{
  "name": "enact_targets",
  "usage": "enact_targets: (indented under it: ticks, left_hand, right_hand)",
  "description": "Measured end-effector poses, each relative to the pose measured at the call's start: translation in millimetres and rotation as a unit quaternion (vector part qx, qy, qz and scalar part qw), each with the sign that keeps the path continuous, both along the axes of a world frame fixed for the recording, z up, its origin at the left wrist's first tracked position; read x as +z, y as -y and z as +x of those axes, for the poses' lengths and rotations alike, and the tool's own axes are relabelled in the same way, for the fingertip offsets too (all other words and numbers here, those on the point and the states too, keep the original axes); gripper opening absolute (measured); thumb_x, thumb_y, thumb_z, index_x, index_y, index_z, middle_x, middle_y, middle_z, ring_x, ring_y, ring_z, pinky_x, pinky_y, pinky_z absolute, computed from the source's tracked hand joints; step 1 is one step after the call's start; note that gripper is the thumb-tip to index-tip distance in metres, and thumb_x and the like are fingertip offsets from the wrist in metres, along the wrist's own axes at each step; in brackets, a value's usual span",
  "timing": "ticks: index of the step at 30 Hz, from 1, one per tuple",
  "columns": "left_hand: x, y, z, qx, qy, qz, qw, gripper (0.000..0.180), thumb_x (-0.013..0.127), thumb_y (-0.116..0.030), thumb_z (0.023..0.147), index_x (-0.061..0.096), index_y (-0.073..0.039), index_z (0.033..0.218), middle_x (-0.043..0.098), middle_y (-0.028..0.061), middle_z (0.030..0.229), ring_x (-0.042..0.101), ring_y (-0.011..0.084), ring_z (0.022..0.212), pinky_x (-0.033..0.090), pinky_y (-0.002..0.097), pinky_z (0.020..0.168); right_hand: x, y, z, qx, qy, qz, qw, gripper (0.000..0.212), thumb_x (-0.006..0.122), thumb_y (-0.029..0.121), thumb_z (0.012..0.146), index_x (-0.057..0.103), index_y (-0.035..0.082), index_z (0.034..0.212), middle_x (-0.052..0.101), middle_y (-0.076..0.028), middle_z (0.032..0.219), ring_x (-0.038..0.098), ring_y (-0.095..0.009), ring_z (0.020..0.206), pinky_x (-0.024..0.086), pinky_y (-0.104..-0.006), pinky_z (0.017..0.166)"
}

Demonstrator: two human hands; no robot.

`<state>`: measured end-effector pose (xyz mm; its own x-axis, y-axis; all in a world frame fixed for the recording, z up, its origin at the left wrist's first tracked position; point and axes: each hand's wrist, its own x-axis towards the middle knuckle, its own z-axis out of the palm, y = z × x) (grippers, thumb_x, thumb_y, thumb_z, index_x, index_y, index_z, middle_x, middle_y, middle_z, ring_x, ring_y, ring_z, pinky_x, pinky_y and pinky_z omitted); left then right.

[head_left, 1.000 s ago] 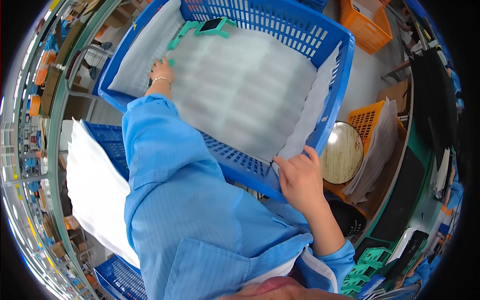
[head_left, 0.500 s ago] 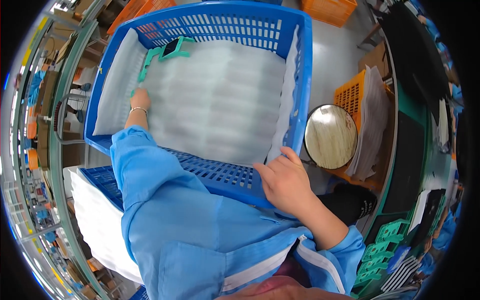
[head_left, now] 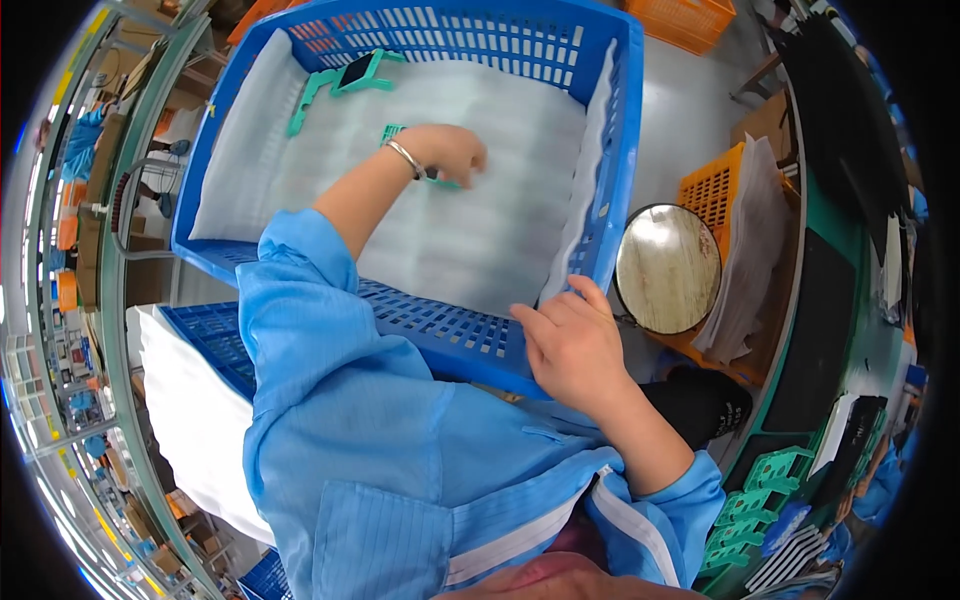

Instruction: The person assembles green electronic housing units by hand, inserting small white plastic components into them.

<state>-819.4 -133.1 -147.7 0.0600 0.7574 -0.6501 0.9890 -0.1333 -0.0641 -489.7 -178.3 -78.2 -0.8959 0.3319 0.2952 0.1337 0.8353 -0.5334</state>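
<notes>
A large blue plastic crate (head_left: 629, 150) lies in front of me, lined with white foam sheet (head_left: 500, 230). My right hand (head_left: 575, 345) grips its near right corner, the rim between thumb and fingers. Above the middle of the foam is my left hand (head_left: 445, 152), a bracelet at its wrist, the fingers blurred. Beneath that hand a green plastic part (head_left: 392, 132) shows on both sides of the wrist, mostly hidden; I cannot tell whether the fingers hold it. At the crate's far left, a green plastic bracket (head_left: 365, 76) with a dark panel lies on the foam.
To the right of the crate stands a round stool (head_left: 668, 268) beside an orange crate (head_left: 712, 190) with foam sheets. Several green brackets (head_left: 760, 500) lie on the bench at lower right. A second blue crate (head_left: 205, 335) with white sheeting is at lower left.
My left hand has moved from the crate's left side to its middle, and a green part now shows beneath it there. My right hand has stayed on the corner. The view has shifted slightly.
</notes>
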Motion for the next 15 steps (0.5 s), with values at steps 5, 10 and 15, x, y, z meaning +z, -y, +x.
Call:
enact_targets:
  ticks: [5,10,15]
  left_hand:
    - [-39,-18,-79,0.233,0.029,0.404,0.884,0.027,0.051,-0.013,0.083,0.063,-0.009,0.106,0.066,0.0136,0.103,0.065,0.0299,0.092,0.051,0.0423,0.077]
    - [-86,12,-155,0.242,-0.167,0.305,0.906,0.022,0.047,-0.010,0.086,0.060,-0.012,0.104,0.060,0.0131,0.109,0.064,0.0317,0.093,0.053,0.0443,0.072]
    - [-73,-16,-99,0.102,-0.133,0.381,0.909,0.014,0.055,-0.009,0.077,0.066,-0.008,0.084,0.065,0.0122,0.088,0.066,0.0297,0.082,0.053,0.0412,0.063]
  right_hand:
    - [2,-1,1,0.001,0.005,-0.019,1.000,0.026,0.062,0.003,0.068,0.067,0.004,0.094,0.057,-0.006,0.073,0.056,-0.023,0.078,0.039,-0.0396,0.095]
    - [-1,-3,-1,0.008,0.008,-0.022,1.000,0.025,0.063,0.004,0.069,0.068,0.007,0.093,0.060,-0.004,0.076,0.059,-0.021,0.081,0.040,-0.0396,0.094]
    - [-2,-5,0,0.000,0.005,-0.034,0.999,0.025,0.063,0.004,0.069,0.068,0.006,0.093,0.061,-0.004,0.078,0.059,-0.021,0.084,0.039,-0.0397,0.095]
